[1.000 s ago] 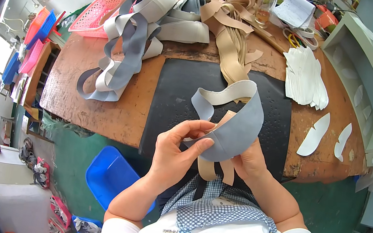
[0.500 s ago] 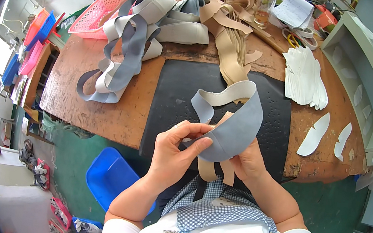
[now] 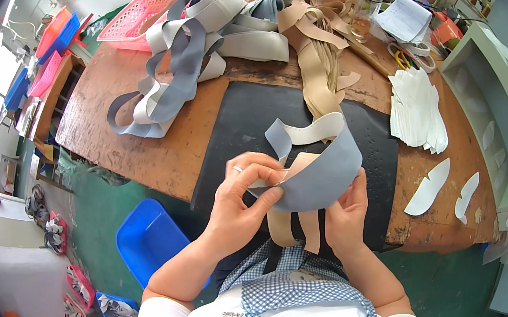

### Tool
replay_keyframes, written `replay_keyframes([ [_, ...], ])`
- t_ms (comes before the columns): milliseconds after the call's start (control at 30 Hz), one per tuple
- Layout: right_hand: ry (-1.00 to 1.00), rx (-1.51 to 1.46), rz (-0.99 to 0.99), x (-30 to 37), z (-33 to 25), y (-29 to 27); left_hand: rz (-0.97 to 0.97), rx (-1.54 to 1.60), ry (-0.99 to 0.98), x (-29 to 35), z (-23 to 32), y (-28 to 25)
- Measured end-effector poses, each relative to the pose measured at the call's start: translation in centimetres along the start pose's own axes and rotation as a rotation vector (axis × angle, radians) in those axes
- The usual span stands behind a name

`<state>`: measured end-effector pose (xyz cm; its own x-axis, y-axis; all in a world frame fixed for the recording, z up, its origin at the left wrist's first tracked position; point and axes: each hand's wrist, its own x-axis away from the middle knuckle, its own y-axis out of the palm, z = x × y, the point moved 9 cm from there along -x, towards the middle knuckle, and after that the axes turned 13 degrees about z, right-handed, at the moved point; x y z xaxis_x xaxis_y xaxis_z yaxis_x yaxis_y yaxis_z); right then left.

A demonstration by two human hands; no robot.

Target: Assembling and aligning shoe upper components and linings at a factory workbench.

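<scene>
A curved grey-blue leather-like piece (image 3: 322, 177) with a pale underside is held between my two hands over a black mat (image 3: 246, 119). My left hand (image 3: 246, 193) pinches its left end between thumb and fingers. At its right end, my right hand (image 3: 346, 212) is closed on the edge, the fingers partly hidden behind the piece. Beneath it lie tan strips (image 3: 283, 226), whose ends hang over the mat's near edge. A bundle of tan strips (image 3: 315, 80) stretches from the mat's far edge toward the back of the table.
Left on the wooden table (image 3: 99, 112) lie looped grey strips (image 3: 181, 78) beside a pink basket (image 3: 136, 27). White cut pieces (image 3: 417, 109) are stacked at the right, near a glass jar (image 3: 364, 13) and a light box (image 3: 497, 113). A blue bin (image 3: 150, 241) stands below.
The grey-blue piece has turned slightly and its lower edge sits higher. My left fingers have shifted at its end, and my right hand has moved up along the right edge.
</scene>
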<state>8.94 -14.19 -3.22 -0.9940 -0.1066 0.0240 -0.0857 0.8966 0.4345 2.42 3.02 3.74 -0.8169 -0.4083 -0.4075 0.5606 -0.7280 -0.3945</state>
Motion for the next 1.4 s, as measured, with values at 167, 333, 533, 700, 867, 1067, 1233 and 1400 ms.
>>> replay_keyframes([
  [167, 0.288, -0.167, -0.274, -0.7, -0.3, 0.6, -0.181, 0.195, -0.320, 1.4, -2.5, 1.3],
  [333, 0.463, -0.074, -0.201, -1.5, 0.9, 0.6, -0.194, 0.253, -0.277, 1.4, -0.9, 1.5],
  [533, 0.403, -0.074, -0.151, -1.5, 0.5, 1.0, -0.203, 0.181, -0.168, 1.1, -0.4, 1.6],
  [700, 0.392, -0.081, -0.112, -1.4, 0.1, 1.2, -0.198, 0.191, -0.180, 1.1, -0.6, 1.5],
  [867, 0.367, -0.068, -0.092, -1.3, 0.7, 0.9, -0.162, 0.128, -0.099, 1.2, -0.5, 1.4],
  [1067, 0.355, -0.041, -0.104, 0.0, 1.9, 1.5, -0.096, -0.078, -0.033, 1.1, 0.2, 1.1],
  [1233, 0.423, -0.180, -0.039, -1.5, 1.6, 0.7, -0.069, -0.027, -0.061, 1.8, -0.4, 0.4],
  [1400, 0.389, -0.141, -0.021, -1.4, 1.7, 0.2, -0.084, 0.015, -0.134, 2.1, -1.0, 0.6],
])
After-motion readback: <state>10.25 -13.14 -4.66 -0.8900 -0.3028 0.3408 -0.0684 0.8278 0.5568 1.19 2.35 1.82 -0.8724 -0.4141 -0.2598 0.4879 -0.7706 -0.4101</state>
